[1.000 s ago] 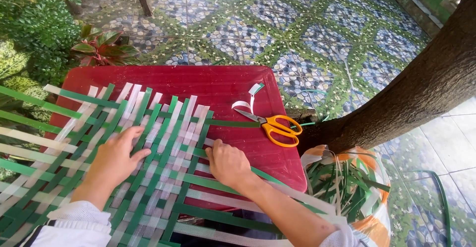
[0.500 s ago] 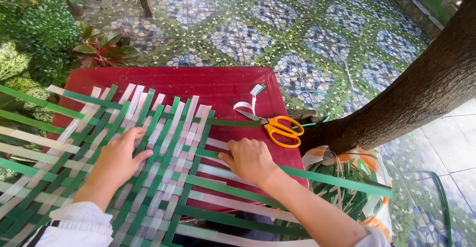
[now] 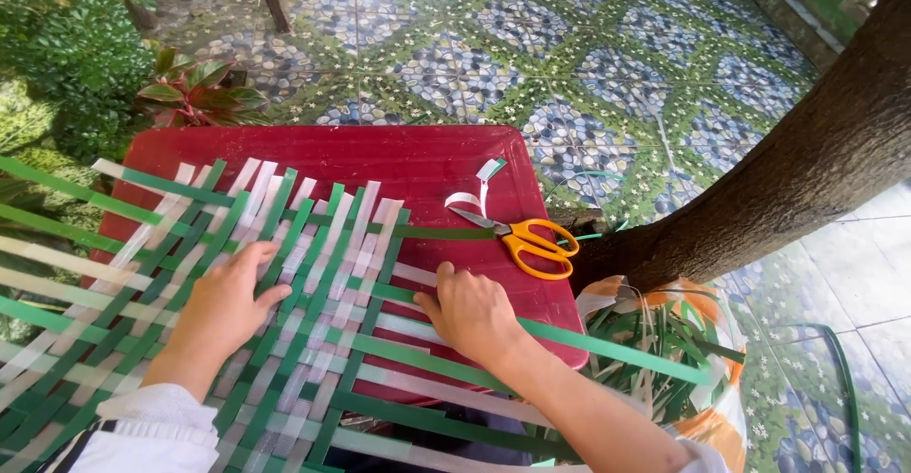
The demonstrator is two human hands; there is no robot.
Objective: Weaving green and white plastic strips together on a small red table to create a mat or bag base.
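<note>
Strips of green and pale plastic cross one another in a loose woven mat (image 3: pixel 285 283) that covers most of the red worktop (image 3: pixel 418 155) and hangs past its near and left edges. The left hand (image 3: pixel 226 304) lies flat on the weave with its fingers spread and pointing away from the person; it presses down and grips nothing. The right hand (image 3: pixel 472 314) rests at the mat's right edge, fingers curled downward onto the strips there, with one long green strip (image 3: pixel 607 345) running out from beneath it toward the right, past the worktop's corner. Whether the fingers pinch that strip or only press on it cannot be told from this view.

Just beyond the right hand, a pair of orange-handled scissors (image 3: pixel 527 241) lies on the worktop, blades closed and pointing left, beside a short curled offcut of pale strip (image 3: pixel 474 193).

To the right of the worktop, below its edge, an orange and white bag (image 3: pixel 707 426) stands open at the foot of a leaning tree trunk (image 3: pixel 788 179). It holds a loose bundle of spare green and pale strips (image 3: pixel 645 335), their ends sticking up and outward over the rim. Patterned blue and green floor tiles (image 3: pixel 569 46) spread beyond, and leafy plants (image 3: pixel 76 55) crowd the left side.
</note>
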